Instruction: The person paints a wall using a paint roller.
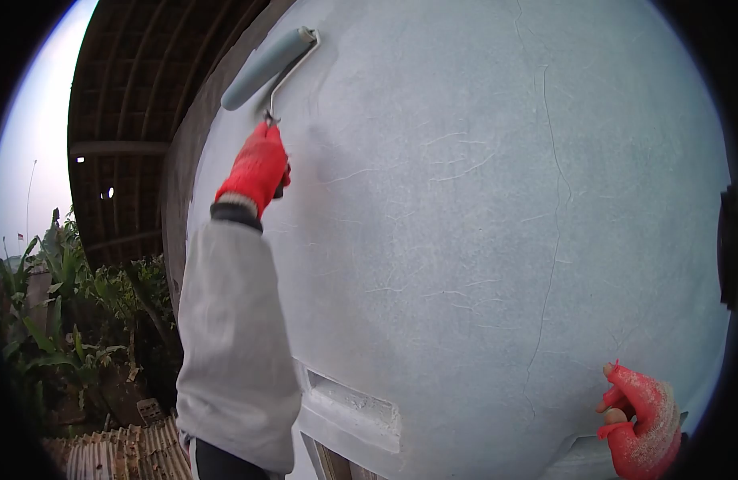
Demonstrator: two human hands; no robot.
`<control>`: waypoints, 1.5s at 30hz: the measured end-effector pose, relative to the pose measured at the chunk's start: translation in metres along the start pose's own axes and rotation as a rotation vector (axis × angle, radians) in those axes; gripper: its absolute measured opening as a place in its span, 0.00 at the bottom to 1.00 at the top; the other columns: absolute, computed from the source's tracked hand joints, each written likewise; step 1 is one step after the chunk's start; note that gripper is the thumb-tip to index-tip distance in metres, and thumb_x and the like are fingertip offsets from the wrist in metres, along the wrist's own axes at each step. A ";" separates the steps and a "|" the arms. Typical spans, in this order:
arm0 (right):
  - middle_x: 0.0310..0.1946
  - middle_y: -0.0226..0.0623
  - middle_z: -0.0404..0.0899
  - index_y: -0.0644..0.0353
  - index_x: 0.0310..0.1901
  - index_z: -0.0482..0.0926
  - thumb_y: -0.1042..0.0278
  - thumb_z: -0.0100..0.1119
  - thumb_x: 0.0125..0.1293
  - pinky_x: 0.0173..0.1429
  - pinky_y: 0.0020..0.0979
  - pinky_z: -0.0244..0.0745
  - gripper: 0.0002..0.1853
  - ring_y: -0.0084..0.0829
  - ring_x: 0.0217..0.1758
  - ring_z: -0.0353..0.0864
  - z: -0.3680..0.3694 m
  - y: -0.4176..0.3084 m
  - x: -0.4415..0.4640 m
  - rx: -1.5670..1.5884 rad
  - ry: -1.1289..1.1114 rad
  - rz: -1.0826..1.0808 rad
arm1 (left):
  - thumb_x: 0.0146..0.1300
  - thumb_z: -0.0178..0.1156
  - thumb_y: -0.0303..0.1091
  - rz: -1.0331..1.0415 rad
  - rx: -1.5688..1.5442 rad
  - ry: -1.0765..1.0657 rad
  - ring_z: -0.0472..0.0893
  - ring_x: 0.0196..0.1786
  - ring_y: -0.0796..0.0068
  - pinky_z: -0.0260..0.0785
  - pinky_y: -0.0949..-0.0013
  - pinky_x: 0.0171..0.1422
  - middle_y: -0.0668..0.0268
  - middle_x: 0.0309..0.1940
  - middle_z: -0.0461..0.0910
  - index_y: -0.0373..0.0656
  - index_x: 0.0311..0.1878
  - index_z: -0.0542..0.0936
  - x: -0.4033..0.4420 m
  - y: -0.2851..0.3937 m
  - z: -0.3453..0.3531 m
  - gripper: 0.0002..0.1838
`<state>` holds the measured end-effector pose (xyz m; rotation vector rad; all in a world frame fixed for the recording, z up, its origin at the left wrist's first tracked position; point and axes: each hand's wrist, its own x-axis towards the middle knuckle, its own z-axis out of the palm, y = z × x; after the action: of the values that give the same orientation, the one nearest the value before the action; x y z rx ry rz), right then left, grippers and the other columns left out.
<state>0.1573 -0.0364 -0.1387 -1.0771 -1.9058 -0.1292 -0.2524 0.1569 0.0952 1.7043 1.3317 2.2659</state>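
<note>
My left hand (255, 168), in a red knit glove with a dark cuff band, is raised high and closed around the handle of a paint roller (269, 68). The roller's long pale blue-grey sleeve lies tilted against the wall (433, 224) near its upper left edge. Most of the handle is hidden inside the glove. At the lower right, my right hand (643, 420) wears a red glove dusted with pale grit, its fingertips bare. Its fingers are loosely curled and apart, close to the wall, with nothing visible between them.
Thin cracks and raised lines run across the pale wall. Below the left arm is a recessed opening (353, 412) with a pale frame. To the left are a dark tiled roof underside (129, 72), leafy plants (73, 328) and a corrugated roof sheet (121, 456).
</note>
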 end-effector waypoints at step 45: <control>0.34 0.40 0.78 0.59 0.61 0.73 0.89 0.48 0.59 0.32 0.26 0.76 0.27 0.27 0.28 0.78 0.016 0.010 -0.029 0.235 -0.089 0.079 | 0.75 0.40 0.46 -0.025 -0.017 -0.020 0.69 0.19 0.79 0.70 0.70 0.25 0.69 0.21 0.69 0.47 0.67 0.64 -0.045 -0.026 0.008 0.23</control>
<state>0.1599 -0.0416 -0.1729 -1.0105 -1.8989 0.1862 -0.2395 0.1572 0.0441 1.6915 1.3189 2.2337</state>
